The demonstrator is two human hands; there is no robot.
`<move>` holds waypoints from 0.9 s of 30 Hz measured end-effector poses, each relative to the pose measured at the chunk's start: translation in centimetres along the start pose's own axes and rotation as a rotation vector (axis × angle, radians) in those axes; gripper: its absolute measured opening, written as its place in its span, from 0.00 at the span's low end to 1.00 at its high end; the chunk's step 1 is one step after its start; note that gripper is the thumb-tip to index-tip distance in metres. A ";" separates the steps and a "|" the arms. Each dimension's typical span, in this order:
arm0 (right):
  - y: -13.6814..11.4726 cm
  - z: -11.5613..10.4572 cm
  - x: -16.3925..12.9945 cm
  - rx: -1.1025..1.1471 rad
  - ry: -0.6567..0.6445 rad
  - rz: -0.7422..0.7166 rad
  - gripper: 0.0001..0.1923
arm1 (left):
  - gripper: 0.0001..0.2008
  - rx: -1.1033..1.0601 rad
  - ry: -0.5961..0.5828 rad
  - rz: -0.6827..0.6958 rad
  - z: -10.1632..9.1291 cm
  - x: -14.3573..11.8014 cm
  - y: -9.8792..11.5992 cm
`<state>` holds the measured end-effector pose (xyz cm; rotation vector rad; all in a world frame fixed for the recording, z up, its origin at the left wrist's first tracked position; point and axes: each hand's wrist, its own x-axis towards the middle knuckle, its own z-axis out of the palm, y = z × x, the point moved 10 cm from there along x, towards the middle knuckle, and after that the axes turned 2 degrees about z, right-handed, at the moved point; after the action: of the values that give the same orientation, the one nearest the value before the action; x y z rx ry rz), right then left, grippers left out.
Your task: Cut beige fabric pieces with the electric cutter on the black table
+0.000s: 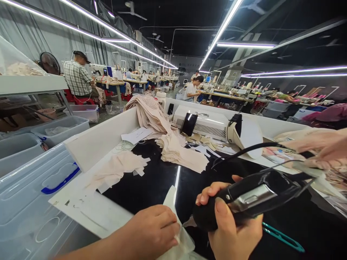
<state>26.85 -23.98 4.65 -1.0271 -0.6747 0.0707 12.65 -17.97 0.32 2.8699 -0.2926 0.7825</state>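
My left hand: low in front of me at the near edge of the work surface, fingers curled and pinched together on a pale piece of fabric, pressing it down.
My right hand: just beside the left, fingers and thumb wrapped tight around a black handheld tool.
The tool: dark rounded body with a silver plate on its side, lying tilted across my palm, its blunt end close to the fabric piece (I cannot tell whether they touch). A black cord loops from it up over the table.
Work surface: a glossy black table top with a white raised edge on my left.
On the table: stacks of beige cut fabric further back, loose pale scraps to the left, a white machine beyond them.
By my right hand: teal-handled scissors lying flat on the black top.
Left of the table: clear plastic bins, one with a blue handle.
Far right: another person's hand reaching in, blurred.
Background: rows of sewing stations with other people seated at work.
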 end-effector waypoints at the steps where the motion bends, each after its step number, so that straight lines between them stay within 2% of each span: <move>1: 0.0 0.1 0.0 0.003 0.003 -0.005 0.23 | 0.05 -0.017 -0.007 -0.002 0.0 0.0 -0.2; 8: -0.1 0.5 -0.1 0.029 -0.010 -0.019 0.23 | 0.08 -0.073 -0.049 -0.041 0.1 -0.3 -1.6; 13: -0.2 0.5 -0.2 0.037 -0.006 -0.030 0.22 | 0.07 -0.021 -0.070 -0.006 0.3 -0.3 -1.2; 18: -0.4 0.4 -0.3 0.036 0.000 -0.027 0.23 | 0.06 0.043 -0.027 0.022 0.2 -0.3 -0.9; 27: 0.3 0.3 0.2 0.047 0.046 0.002 0.24 | 0.09 0.026 -0.033 -0.027 0.7 -0.9 -1.3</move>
<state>26.88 -23.49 4.63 -0.9811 -0.6275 0.0639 12.48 -16.75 -0.89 2.9070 -0.2485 0.7405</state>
